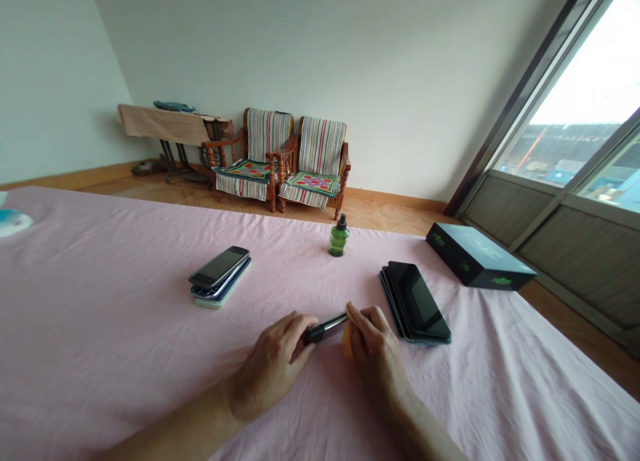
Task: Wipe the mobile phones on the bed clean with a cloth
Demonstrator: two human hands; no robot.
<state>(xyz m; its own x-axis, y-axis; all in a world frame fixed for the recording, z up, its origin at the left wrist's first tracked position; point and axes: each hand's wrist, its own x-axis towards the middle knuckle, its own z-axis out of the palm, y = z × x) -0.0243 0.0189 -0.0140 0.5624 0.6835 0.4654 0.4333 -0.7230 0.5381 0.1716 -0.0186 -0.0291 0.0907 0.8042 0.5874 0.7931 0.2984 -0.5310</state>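
Note:
Between my hands is a dark mobile phone (327, 327), turned edge-on with its silvery side showing. My left hand (277, 354) is closed around its left end. In my right hand (375, 351) a yellow-orange cloth (347, 341) is pinched, mostly hidden by the fingers, and those fingers touch the phone's right end. Left of my hands lies a stack of phones (220, 274), the top one with its dark screen up. A pile of tablets (417, 304) rests to the right. Beyond my hands stands a green spray bottle (339, 237) with a black top, upright.
A pink sheet (125, 314) covers the work surface. At its far right is a black box (480, 254) with green lettering. Two wooden chairs (313, 161) and a cloth-covered table (160, 124) stand by the wall. A white-and-blue item (14, 222) lies far left.

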